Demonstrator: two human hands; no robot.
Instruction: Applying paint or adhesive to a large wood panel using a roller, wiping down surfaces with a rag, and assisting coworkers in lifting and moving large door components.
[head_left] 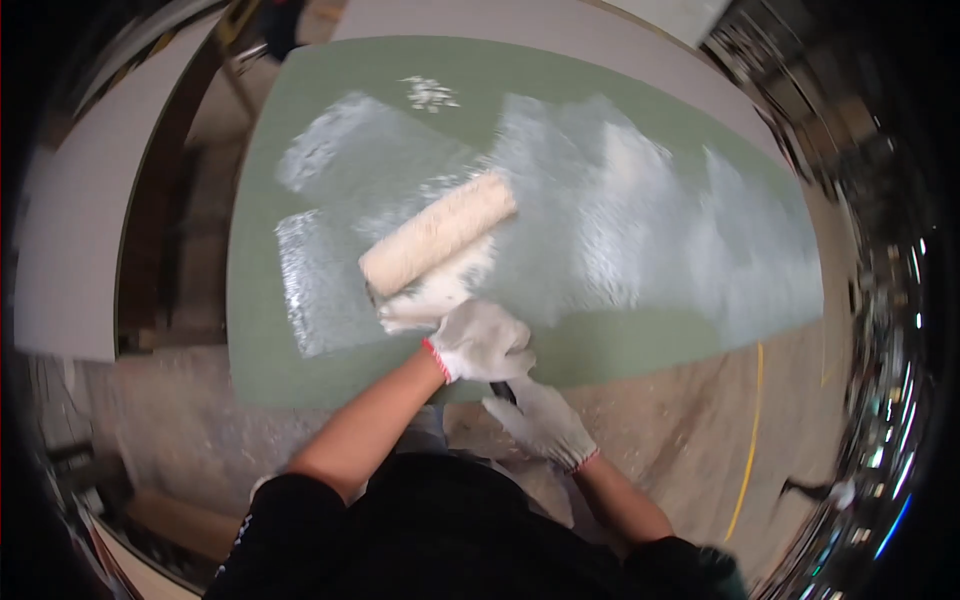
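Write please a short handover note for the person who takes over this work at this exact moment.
Left hand: gloved, grip shut on the roller handle, near the frame.
Right hand: gloved, grip shut lower on the same handle.
Paint roller: lies tilted on the green board, in the wet patch.
Done: the middle and right of the board carry a whitish wet coat.
Left: the top, left and near edges are bare green.

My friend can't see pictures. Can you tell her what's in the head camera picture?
Two hands in white gloves, the left hand ahead of the right hand, grip the dark handle of a cream paint roller. The roller rests on a big green board, which is streaked with wet, shiny white coating. The board lies on a dusty floor.
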